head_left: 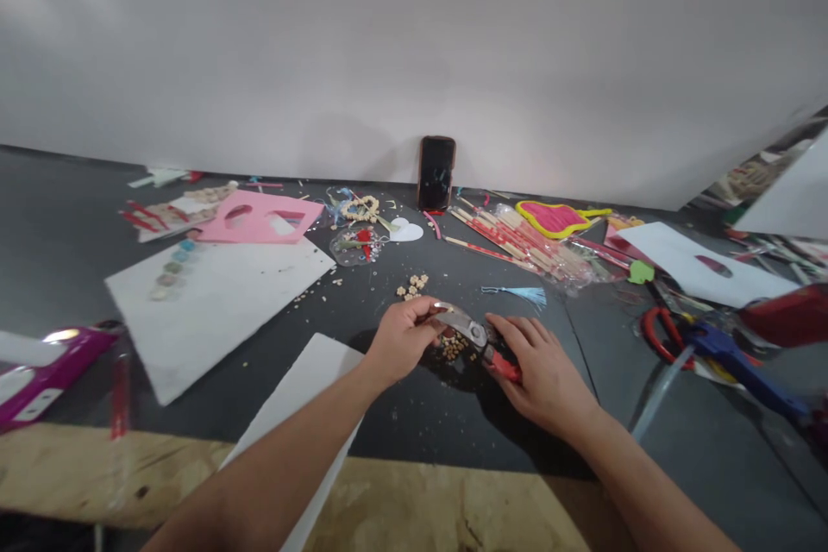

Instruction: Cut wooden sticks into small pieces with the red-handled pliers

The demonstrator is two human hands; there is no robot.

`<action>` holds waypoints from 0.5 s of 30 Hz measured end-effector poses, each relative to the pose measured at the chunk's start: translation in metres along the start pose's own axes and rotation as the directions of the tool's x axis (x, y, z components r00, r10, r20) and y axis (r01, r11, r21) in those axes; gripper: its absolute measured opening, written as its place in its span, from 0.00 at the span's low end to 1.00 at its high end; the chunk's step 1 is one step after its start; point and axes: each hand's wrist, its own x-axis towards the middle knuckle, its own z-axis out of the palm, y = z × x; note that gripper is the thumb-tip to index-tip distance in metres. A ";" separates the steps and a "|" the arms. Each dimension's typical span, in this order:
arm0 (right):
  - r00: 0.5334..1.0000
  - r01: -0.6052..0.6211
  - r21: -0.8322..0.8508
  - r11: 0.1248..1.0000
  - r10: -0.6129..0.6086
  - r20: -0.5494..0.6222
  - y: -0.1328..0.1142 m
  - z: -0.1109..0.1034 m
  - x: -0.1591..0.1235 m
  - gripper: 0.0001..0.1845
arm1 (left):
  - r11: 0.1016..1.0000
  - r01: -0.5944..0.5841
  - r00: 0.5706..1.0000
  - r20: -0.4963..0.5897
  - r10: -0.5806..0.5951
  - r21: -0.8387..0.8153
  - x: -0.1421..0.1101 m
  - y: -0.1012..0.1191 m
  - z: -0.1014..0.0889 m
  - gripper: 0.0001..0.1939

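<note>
Red-handled pruning shears are in my right hand, which is closed around the handles. Their silver jaws point up and left toward my left hand. The left thumb and fingertips are pinched together at the jaw tips; whatever they hold is too small or hidden to make out. Below the shears, small tan beads lie in a loose pile, partly covered by the tool. Just beyond my left hand sits a little cluster of flower-shaped wooden pieces. A light blue tassel lies past my right hand.
A phone leans upright on the back wall. Pink cut paper and white sheets lie left. Bagged red-patterned sticks are at back right. A blue glue gun and red-handled scissors lie right.
</note>
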 end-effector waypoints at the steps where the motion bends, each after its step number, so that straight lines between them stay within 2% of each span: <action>1: 1.000 0.000 0.010 1.000 0.000 0.004 0.000 -0.001 0.000 0.27 | 1.000 0.001 1.000 0.003 -0.001 0.000 0.000 0.000 0.000 0.08; 9: 0.999 -0.034 0.014 0.999 0.034 0.028 0.001 0.001 -0.001 0.28 | 0.999 0.019 1.000 0.020 -0.018 -0.026 -0.001 0.003 0.000 0.08; 15: 0.998 -0.048 0.013 0.999 0.048 0.039 -0.002 0.001 -0.001 0.24 | 0.999 0.023 1.000 0.014 -0.022 -0.030 0.000 0.001 0.000 0.07</action>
